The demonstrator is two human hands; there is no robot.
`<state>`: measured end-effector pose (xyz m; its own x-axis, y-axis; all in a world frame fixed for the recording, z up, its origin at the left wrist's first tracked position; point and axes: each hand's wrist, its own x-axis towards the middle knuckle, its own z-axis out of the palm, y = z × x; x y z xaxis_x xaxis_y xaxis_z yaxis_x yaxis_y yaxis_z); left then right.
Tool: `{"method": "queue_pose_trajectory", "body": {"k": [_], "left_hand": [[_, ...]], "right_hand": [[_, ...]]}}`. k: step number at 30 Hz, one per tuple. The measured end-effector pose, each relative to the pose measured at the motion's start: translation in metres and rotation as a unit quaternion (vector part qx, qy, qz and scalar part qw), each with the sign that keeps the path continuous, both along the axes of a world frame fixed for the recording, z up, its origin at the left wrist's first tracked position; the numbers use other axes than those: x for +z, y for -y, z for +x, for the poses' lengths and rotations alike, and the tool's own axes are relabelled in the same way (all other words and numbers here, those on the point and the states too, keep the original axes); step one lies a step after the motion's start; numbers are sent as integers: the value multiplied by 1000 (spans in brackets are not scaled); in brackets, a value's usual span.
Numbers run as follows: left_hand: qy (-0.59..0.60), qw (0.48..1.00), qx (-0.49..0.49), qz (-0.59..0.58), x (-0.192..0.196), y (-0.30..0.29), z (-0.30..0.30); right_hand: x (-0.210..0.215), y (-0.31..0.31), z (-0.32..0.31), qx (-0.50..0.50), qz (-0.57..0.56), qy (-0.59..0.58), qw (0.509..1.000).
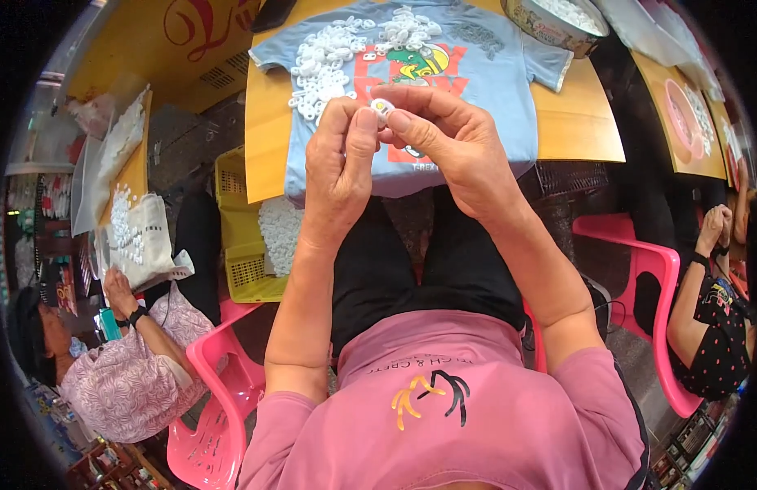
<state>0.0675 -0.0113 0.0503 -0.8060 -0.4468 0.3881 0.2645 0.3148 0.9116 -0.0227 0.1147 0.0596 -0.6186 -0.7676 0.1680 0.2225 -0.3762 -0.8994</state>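
My left hand (339, 159) and my right hand (460, 143) meet above a blue T-shirt (493, 106) spread on the table. Between thumbs and fingertips, both pinch one small white oval plastic piece (382, 106) with a yellow spot on it. Curled fingers hide part of the piece. Just beyond my left hand, a heap of similar white plastic pieces (323, 69) covers the shirt's left side. A second cluster of white pieces (407, 29) lies farther back. Small dark grey bits (479, 37) are scattered at the shirt's upper right, beside its printed dinosaur (415, 64).
A round tin (550, 28) of white pieces stands at the back right of the wooden table (578, 122). Yellow plastic baskets (246, 265) and a bag of white pieces (280, 233) sit below left. People on pink chairs (211, 425) work at both sides.
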Motion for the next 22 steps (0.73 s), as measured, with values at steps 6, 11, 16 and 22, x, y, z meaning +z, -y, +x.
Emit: {"method": "queue_pose_trajectory", "body": {"k": [6,11,16,22], "left_hand": [[-51,996,35,-58,0,-8,-4],[-60,992,105,41,-10,-31,-15],[-61,989,112,77,-8,-42,-16],[-33,986,92,134,-4,-38,-13]], "right_hand": [[-5,0,-1,-17,-13,-12,1000],[-10,5,2,-74,-21,39,996],[-17,3,-29,-112,-127,138,976],[-7,-9,-32,-20,-47,118,992]]}}
